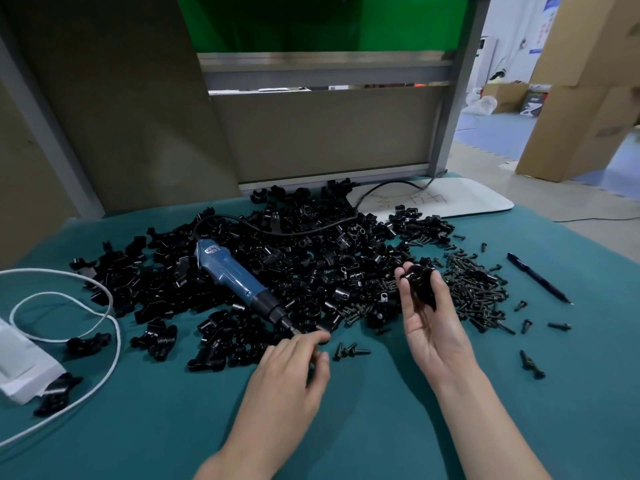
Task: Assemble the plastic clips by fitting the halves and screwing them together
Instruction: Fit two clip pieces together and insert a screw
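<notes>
A big heap of black plastic clip halves (277,265) covers the middle of the teal table (173,427). A blue electric screwdriver (232,275) lies on the heap, tip pointing toward me. To the right lies a pile of black screws (474,285). My right hand (429,323) is raised palm-up, fingers closed around a black clip (420,284). My left hand (294,368) hovers palm-down just below the screwdriver tip, fingers curled close to a small dark piece; whether it grips anything is hidden. Three loose screws (349,350) lie between my hands.
A black pen (538,278) lies at the right. A white cord (86,327) loops at the left beside a white bag (24,372) with assembled clips (55,393). A white board (443,200) sits at the back right, a grey partition (325,140) behind the heap.
</notes>
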`<state>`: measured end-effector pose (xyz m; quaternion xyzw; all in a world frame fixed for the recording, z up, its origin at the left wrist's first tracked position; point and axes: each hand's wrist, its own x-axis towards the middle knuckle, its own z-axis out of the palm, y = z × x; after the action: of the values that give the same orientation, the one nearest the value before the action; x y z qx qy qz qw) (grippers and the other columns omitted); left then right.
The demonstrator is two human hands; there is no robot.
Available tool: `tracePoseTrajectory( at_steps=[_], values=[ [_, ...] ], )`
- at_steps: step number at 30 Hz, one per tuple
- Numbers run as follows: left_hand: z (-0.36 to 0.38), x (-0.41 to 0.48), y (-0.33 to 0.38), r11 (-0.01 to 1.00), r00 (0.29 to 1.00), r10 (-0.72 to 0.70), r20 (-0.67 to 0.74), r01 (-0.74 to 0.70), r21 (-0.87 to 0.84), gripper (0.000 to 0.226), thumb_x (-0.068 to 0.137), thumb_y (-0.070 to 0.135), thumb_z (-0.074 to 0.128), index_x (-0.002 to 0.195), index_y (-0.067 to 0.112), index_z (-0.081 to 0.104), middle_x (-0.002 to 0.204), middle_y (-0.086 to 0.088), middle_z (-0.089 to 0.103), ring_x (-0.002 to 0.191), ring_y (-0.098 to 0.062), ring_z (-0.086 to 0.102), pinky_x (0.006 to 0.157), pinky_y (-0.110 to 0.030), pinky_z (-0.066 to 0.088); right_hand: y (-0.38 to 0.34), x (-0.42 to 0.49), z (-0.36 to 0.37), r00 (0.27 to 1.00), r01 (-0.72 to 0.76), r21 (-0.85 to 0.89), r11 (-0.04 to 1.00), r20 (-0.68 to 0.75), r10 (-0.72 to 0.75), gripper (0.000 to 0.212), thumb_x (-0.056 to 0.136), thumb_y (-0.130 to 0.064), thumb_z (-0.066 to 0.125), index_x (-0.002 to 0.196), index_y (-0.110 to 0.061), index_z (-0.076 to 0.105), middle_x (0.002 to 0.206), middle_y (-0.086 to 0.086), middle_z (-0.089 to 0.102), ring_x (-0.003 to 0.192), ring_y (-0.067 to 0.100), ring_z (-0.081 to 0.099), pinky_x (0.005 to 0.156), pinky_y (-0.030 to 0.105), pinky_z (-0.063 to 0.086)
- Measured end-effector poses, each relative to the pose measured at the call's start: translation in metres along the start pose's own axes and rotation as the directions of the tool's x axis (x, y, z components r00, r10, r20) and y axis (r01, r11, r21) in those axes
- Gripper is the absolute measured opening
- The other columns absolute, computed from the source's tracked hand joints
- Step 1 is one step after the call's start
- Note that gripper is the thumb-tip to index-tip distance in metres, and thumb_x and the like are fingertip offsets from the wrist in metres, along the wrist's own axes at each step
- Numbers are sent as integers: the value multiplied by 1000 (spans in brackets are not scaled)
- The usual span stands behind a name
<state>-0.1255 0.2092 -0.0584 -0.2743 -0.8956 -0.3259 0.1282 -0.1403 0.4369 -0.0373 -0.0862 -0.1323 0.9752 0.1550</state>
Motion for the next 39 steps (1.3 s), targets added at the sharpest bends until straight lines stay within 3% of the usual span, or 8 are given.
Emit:
tracePoseTrajectory(
  at_steps=[3, 9, 12, 15, 19, 23, 27, 39],
  values=[
    [5, 2, 10, 980, 995, 94, 13, -95, 175, 31, 96, 41, 50, 119, 27, 66, 88, 27, 56, 80, 4, 45, 76, -12, 41, 0, 0, 0, 1000, -12, 8, 1000, 3, 12, 55, 91, -20, 69, 139, 4, 55, 116, 21, 73, 106, 26, 75, 73, 23, 63],
    [14, 10, 12, 933, 997, 65, 31, -71, 352, 33, 90, 46, 68, 110, 21, 74, 92, 10, 61, 78, -10, 60, 71, -26, 53, 0, 0, 0, 1000, -28, 37, 999, -7, 28, 53, 91, -19, 70, 137, 5, 56, 114, 23, 73, 102, 26, 76, 70, 23, 63],
    [20, 14, 14, 942, 998, -37, 46, 20, 334, 38, 102, 54, 42, 125, 31, 63, 106, 15, 53, 95, -6, 57, 83, -20, 42, 1, -1, 1, 999, -33, 26, 999, 3, 33, 53, 88, -19, 72, 133, 5, 57, 113, 24, 74, 101, 27, 76, 70, 23, 63],
    [22, 15, 12, 949, 998, -57, -3, 55, 310, 32, 105, 50, 36, 120, 35, 60, 105, 18, 48, 92, -1, 55, 74, -17, 40, 2, 0, 1, 1000, -26, -18, 1000, 9, 26, 55, 86, -20, 73, 132, 5, 58, 113, 23, 74, 101, 26, 76, 71, 23, 63],
    [13, 13, 8, 995, 994, -103, -47, 102, -15, 24, 100, 49, 41, 114, 39, 58, 104, 26, 56, 92, 3, 57, 73, -17, 46, 7, 0, 2, 997, -47, -159, 986, 45, 55, 52, 89, -24, 71, 129, 6, 61, 118, 20, 73, 105, 25, 75, 74, 23, 62],
    [8, 12, 9, 932, 982, -152, -109, 105, -348, 15, 97, 45, 50, 110, 46, 58, 108, 26, 59, 101, -3, 59, 77, -13, 45, 15, -4, 5, 987, -83, -376, 923, 96, 128, 47, 89, -29, 69, 119, 7, 68, 121, 20, 73, 108, 25, 74, 74, 21, 61],
    [6, 13, 7, 854, 962, -217, -167, 105, -510, 21, 93, 42, 59, 113, 47, 61, 104, 23, 65, 100, -3, 62, 80, -8, 45, 26, -12, 10, 969, -93, -531, 842, 144, 198, 31, 90, -28, 67, 97, -2, 82, 120, 21, 74, 109, 31, 74, 72, 23, 62],
    [-1, 17, 2, 705, 912, -344, -224, 93, -703, 13, 91, 33, 69, 100, 42, 69, 91, 14, 73, 87, -5, 68, 76, -11, 49, 42, -32, 10, 922, -31, -731, 682, 243, 302, 31, 90, -33, 76, 115, -15, 78, 120, 19, 74, 111, 30, 73, 82, 31, 61]
  ],
)
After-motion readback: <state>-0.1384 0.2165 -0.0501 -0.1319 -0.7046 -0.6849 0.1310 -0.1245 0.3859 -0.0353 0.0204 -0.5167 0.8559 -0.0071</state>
